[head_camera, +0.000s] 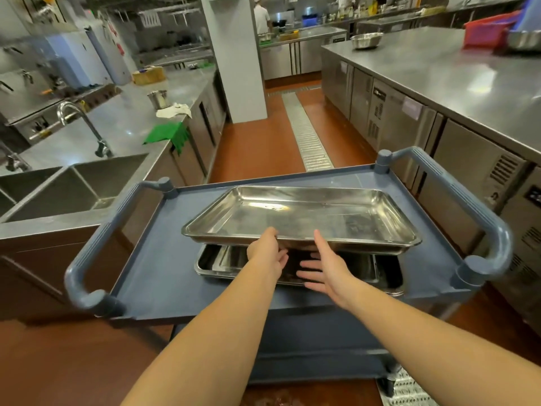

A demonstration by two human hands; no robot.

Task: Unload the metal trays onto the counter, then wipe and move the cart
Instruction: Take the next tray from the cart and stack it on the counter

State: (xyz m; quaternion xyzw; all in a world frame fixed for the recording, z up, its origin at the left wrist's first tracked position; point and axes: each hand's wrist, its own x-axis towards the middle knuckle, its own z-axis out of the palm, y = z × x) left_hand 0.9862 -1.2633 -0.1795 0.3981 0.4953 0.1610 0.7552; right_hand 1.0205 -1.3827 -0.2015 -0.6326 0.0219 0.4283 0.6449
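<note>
A shiny metal tray [304,215] is lifted off the blue-grey cart [152,259], tilted a little. My left hand [268,250] grips its near rim, thumb on top and fingers underneath. My right hand [325,268] is spread open just under that near edge; whether it touches the tray is unclear. Below the raised tray a stack of more metal trays [216,260] lies on the cart's top shelf, partly hidden by my hands.
A steel counter with a double sink [73,189], a tap [85,124], a green cloth [169,134] and a white rag [174,110] runs along the left. Another steel counter [456,71] stands to the right. A floor drain grate [307,133] runs down the aisle. A person [261,16] works far back.
</note>
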